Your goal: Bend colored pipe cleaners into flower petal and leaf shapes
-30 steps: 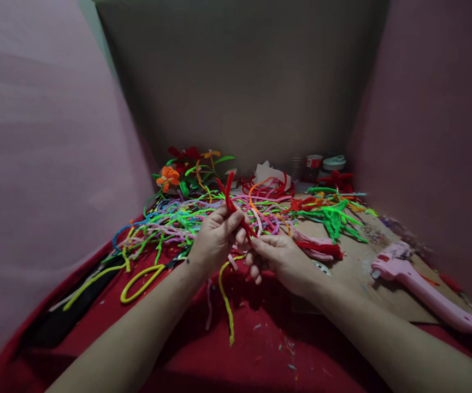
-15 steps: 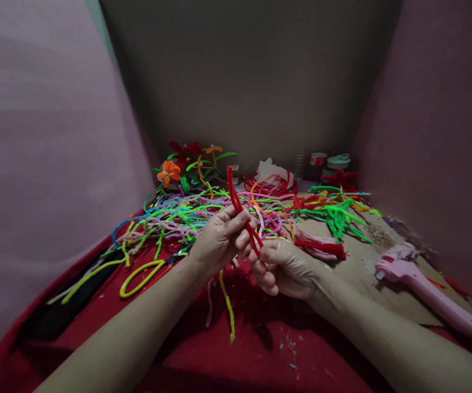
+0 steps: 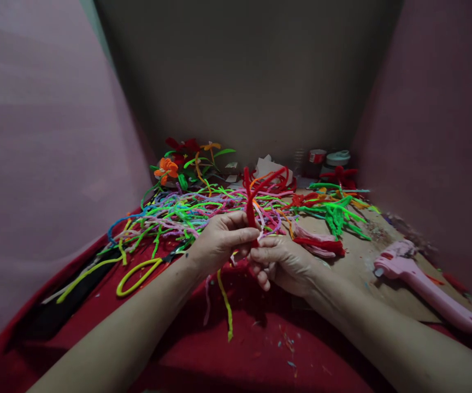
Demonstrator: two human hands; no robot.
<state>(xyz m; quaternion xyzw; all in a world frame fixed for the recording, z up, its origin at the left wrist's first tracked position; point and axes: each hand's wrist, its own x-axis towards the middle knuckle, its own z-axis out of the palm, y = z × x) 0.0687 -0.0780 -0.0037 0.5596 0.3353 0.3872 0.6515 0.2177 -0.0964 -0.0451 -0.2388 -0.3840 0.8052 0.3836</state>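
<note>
A folded red pipe cleaner (image 3: 251, 213) stands upright between my hands, its two top ends spread in a V. My left hand (image 3: 228, 234) pinches it at mid-length, thumb across the front. Just below, the fingers of my right hand (image 3: 275, 259) are closed at its lower end, which is mostly hidden. Behind them spreads a heap of coloured pipe cleaners (image 3: 195, 210) in green, purple, pink and blue. A bundle of red and pink pipe cleaners (image 3: 320, 245) lies right of my right hand.
A pink glue gun (image 3: 428, 286) rests on the cardboard (image 3: 367, 273) at right. Yellow-handled scissors (image 3: 137, 277) lie at left on the red cloth (image 3: 203, 360). Pipe-cleaner flowers (image 3: 166, 169) stand at the back left. A lidded jar (image 3: 337, 159) stands at the back right.
The red pipe cleaner has turned more upright and its upper ends have spread apart into a V. My left hand has shifted its pinch on it; both hands stay close together.
</note>
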